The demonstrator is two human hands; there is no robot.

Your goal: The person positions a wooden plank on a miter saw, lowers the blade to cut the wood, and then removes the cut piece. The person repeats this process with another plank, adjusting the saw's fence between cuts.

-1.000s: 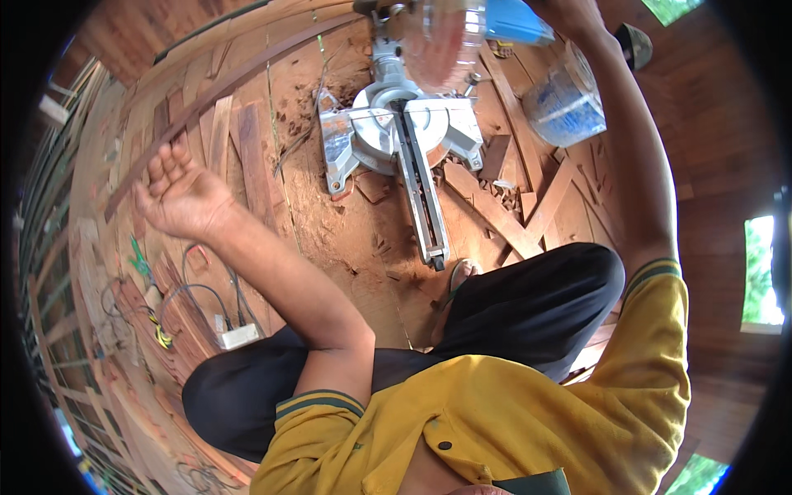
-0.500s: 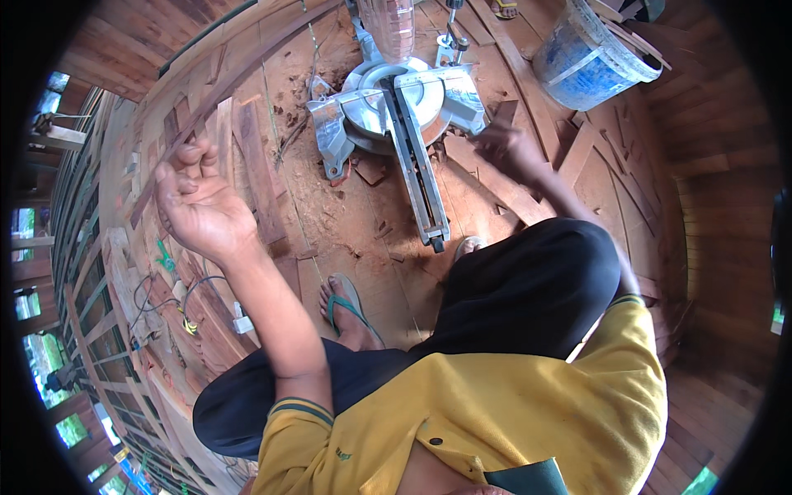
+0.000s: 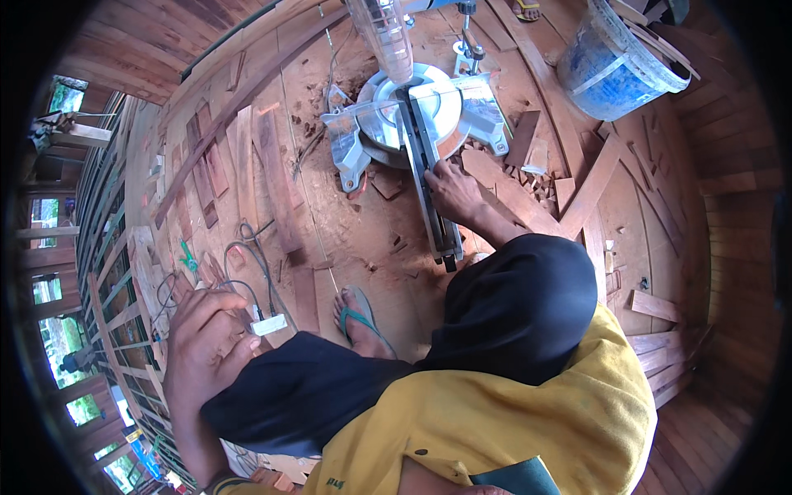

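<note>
Right hand [image 3: 455, 192] has dropped from the upper, far end of the saw [image 3: 441, 99] to its slotted front arm [image 3: 444, 239]; half a second ago it was just right of the base. Means our contact is now low on the near arm, well apart from the clear blade guard [image 3: 386, 41].

Right grip: fingers bent at the arm's right edge; we can't tell if they pinch anything. Left hand [image 3: 205, 346] has come down and nearer, now by the left knee. Left grip: half-curled, thumb apart, nothing visibly held; white block [image 3: 268, 324] with cables just beyond the fingertips.

Saw sits on the floor [image 3: 363, 247], far centre, arm pointing at us.

Counts: saw 1, vertical clamp [image 3: 467, 37] 1 (right of guard), blue bucket [image 3: 606, 74] 1 (far right, wood strips in it), white block 1, green clip [image 3: 189, 257] 1 (left), long dark strip [image 3: 239, 110] 1 (far left). Offcuts right of the arm: too many and too small to count.
</note>
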